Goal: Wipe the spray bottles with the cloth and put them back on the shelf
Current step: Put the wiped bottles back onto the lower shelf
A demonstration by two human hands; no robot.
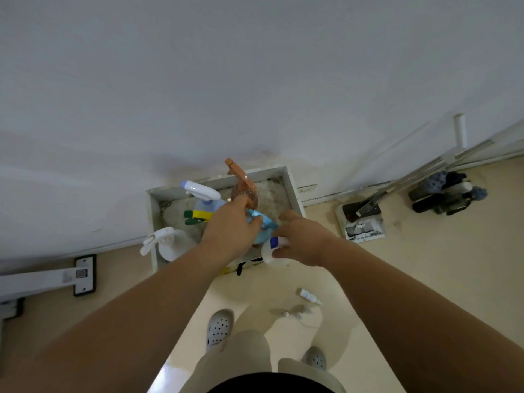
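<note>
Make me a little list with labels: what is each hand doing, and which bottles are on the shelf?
place: shelf by the wall, seen from above
left hand: grips the top of a blue bottle
right hand: holds a white bottle with a blue band
also on the shelf: orange-topped bottle, white sprayer with a blue tip, yellow and green sprayer
on the floor: small bottle
cloth: cannot tell

No lettering, brand, number or sign is legible on the spray bottles (202, 194) or shelf (293, 191).
</note>
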